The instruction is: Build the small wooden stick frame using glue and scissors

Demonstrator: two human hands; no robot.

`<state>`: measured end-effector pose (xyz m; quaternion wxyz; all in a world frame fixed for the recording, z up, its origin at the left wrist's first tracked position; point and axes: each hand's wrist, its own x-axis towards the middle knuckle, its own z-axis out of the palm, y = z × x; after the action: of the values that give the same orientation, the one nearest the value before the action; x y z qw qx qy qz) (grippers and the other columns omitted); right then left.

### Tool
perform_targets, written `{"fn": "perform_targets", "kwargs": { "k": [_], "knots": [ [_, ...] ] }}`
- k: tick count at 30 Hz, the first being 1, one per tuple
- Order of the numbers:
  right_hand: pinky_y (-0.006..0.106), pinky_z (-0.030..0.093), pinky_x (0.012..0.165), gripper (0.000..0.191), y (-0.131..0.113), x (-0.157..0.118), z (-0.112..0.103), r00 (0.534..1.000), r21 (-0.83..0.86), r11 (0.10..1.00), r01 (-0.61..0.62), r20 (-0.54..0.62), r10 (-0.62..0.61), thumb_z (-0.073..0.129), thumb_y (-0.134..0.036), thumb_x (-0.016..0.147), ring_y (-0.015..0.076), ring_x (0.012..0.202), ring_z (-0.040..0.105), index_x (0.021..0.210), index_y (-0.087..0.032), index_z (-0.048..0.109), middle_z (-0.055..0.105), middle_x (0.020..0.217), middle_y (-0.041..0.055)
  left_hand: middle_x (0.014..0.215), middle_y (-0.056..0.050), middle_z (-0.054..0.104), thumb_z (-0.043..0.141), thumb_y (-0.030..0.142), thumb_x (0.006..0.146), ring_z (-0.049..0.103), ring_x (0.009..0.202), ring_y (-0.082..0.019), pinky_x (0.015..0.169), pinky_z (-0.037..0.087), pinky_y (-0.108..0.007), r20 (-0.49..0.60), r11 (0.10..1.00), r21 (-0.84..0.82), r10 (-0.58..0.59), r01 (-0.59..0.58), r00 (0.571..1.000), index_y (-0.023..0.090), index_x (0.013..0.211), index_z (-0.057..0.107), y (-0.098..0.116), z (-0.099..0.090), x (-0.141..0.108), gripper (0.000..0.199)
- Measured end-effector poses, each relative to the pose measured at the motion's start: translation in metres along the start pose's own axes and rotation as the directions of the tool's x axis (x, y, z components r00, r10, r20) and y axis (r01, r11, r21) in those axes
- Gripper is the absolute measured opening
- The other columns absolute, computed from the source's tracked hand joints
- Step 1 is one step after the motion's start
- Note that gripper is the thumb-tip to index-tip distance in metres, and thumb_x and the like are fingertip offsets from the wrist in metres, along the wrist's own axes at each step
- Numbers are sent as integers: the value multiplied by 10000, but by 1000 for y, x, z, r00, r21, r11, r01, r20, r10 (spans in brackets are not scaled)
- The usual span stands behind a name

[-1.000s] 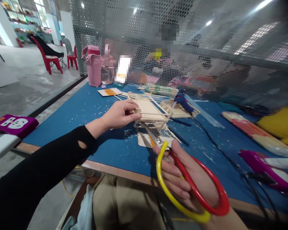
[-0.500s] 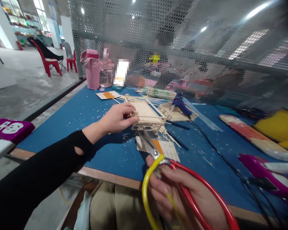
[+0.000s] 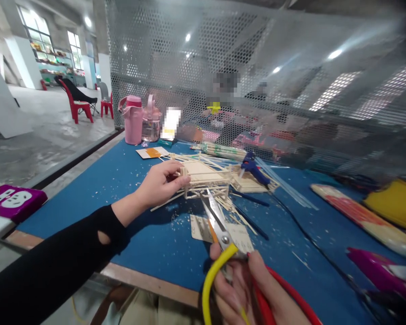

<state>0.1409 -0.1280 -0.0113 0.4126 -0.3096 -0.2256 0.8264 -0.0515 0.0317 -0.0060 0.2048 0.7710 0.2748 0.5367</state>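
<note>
My left hand grips the left corner of a small wooden stick frame, thumb in front and fingers behind. The frame has a flat panel and rails of thin sticks, and it is tilted over the table. In my right hand is a pair of scissors with one yellow and one red handle. Their blades are slightly apart, pointing up at the frame's lower front edge. Whether the tips touch a stick I cannot tell. Loose sticks and a printed card lie beneath.
A blue glue gun rests on a second stick piece, its cord trailing right. Pink bottles stand at the back left before a perforated metal screen. Purple power strips are at both sides. A packet lies right.
The view has tipped upward, so everything sits lower in the picture. My left hand has tilted the frame, baring more of its front underside. The scissors' blades have parted a little.
</note>
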Motion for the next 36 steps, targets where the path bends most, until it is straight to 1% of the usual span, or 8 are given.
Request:
{"fn": "perform_targets", "kwargs": {
  "k": [2,5,10,16,23,27,30,36],
  "knots": [
    [140,290,404,462,1,0,2,999,37,998,-46,3,46,657,-601,761,41,449,464,1010,-213,627,537,627,-30,844,-94,662,577,323,859,588,764,-165,703,467,-313,2,1000,-4,2,-2,1000,134,803,637,0,1,-1,206],
    [140,294,391,472,2,1,5,995,57,994,-98,11,97,639,-620,766,47,438,470,997,-208,618,537,602,-32,840,-91,659,575,315,859,577,752,-158,689,456,-301,11,1000,16,5,-5,1000,131,803,635,0,1,-1,201],
    [137,313,352,466,1,8,12,997,36,997,-74,-18,74,712,-606,699,36,374,409,930,-215,610,525,547,-59,787,-62,642,578,282,851,530,679,-127,602,412,-249,18,998,49,42,-43,999,140,724,607,2,1,-1,193],
    [130,347,349,453,2,10,9,996,45,996,-76,-36,78,609,-630,785,36,385,418,990,-227,600,528,576,-55,771,-46,629,575,253,848,505,655,-106,589,401,-225,26,996,63,61,-63,998,149,645,551,4,2,-1,229],
    [121,352,340,442,2,12,5,999,46,998,-54,11,53,604,-632,784,29,383,405,960,-226,613,526,582,-55,812,-55,640,580,253,839,540,682,-111,604,441,-228,22,997,55,49,-50,999,152,657,568,5,3,-1,209],
    [111,310,325,448,6,16,8,999,35,999,-33,3,33,576,-641,799,10,352,302,951,-220,610,479,554,-70,839,-67,642,587,249,836,554,697,-116,604,448,-229,23,998,44,43,-44,999,143,690,602,6,5,-3,181],
    [108,291,313,421,7,18,8,1000,44,999,20,-6,-20,547,-616,835,0,336,198,949,-216,614,449,530,-84,840,-67,637,591,257,836,548,685,-115,597,443,-230,28,998,48,37,-38,999,141,682,600,5,5,-3,193],
    [100,241,290,379,6,23,6,996,115,992,59,62,-67,598,-562,833,-7,317,104,934,-197,622,385,474,-111,816,-61,623,584,258,844,539,686,-118,604,436,-237,47,994,100,35,-40,998,140,661,591,5,3,-3,218]
  ]
}}
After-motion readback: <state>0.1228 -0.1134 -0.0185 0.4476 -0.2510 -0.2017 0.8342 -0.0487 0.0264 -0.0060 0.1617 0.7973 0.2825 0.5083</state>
